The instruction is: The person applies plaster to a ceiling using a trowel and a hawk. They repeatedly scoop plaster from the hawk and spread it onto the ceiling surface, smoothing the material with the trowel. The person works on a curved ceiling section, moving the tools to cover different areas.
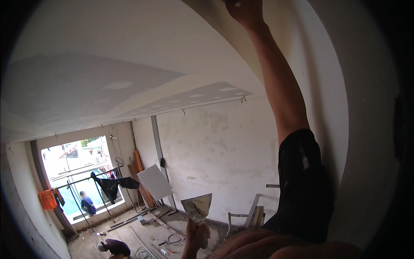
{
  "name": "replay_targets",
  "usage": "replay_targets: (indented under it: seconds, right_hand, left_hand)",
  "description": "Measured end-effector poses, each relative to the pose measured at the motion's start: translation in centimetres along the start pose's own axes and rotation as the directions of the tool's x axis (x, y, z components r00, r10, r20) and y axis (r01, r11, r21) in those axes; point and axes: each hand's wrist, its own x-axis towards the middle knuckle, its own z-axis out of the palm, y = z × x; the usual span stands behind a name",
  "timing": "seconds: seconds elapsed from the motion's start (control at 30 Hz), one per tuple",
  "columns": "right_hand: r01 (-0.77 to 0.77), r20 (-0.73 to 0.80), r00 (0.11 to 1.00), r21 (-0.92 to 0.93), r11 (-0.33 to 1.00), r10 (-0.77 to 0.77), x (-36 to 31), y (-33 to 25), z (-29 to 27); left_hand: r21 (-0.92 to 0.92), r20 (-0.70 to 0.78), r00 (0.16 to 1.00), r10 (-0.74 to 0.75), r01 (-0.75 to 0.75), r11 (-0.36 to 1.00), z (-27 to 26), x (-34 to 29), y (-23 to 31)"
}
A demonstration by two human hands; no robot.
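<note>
Low in the middle, my left hand is closed around the handle of a wide-bladed putty knife. Its blade points upward and carries pale smears. My right arm, in a short black sleeve, stretches overhead. At the top edge of the picture, my right hand is bent and closed next to the upper wall and ceiling, with a white spot on it. Whatever it grips is cut off by the edge. Pale plastered ceiling with grey patches spreads above me.
Far below, a person crouches among cables and long strips on the floor. Another person sits at the large window opening. Dark clothes hang on a rail. A pale board leans by planks; a metal frame stands near the wall.
</note>
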Motion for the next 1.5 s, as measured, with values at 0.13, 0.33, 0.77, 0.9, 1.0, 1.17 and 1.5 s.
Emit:
replay_targets:
  seconds: [0.13, 0.33, 0.77, 0.9, 1.0, 1.17, 1.5]
  right_hand:
    - [0.057, -0.056, 0.997, -0.012, 0.998, -0.058, 0.6, 0.2, 0.1]
    - [-0.085, -0.223, 0.972, -0.027, 0.996, 0.077, 0.6, 1.8, -0.8]
    - [-0.026, 0.009, 1.0, 0.21, 0.977, 0.024, -1.9, 4.3, -2.1]
    - [0.02, -0.023, 1.0, 0.118, 0.993, -0.018, -0.2, 3.6, -1.4]
    - [-0.033, -0.066, 0.997, -0.02, 0.999, 0.032, 0.3, 4.4, -1.0]
    - [-0.001, -0.246, 0.969, -0.146, 0.989, -0.035, 0.6, 5.1, -2.0]
    - [-0.656, 0.482, 0.754, 0.592, 0.468, 0.447, -5.7, -2.9, -13.0]
  left_hand:
    - [0.013, 0.032, 0.999, -0.005, 0.004, 1.0, -1.2, 0.1, -0.5]
    - [0.693, -0.081, 0.996, -0.032, 0.079, 0.716, -0.9, 0.1, -0.6]
    - [0.65, -0.285, 0.958, 0.012, 0.184, 0.737, 8.7, -0.3, 3.2]
    - [0.624, -0.261, 0.965, 0.019, 0.153, 0.766, 6.0, -0.3, 2.2]
    - [0.649, -0.269, 0.963, 0.02, 0.166, 0.743, 5.4, -0.2, 1.9]
    - [0.653, -0.251, 0.968, 0.025, 0.15, 0.742, 5.2, -0.3, 1.5]
    - [0.296, -0.392, 0.917, -0.075, 0.203, 0.933, 10.2, 0.1, 4.4]
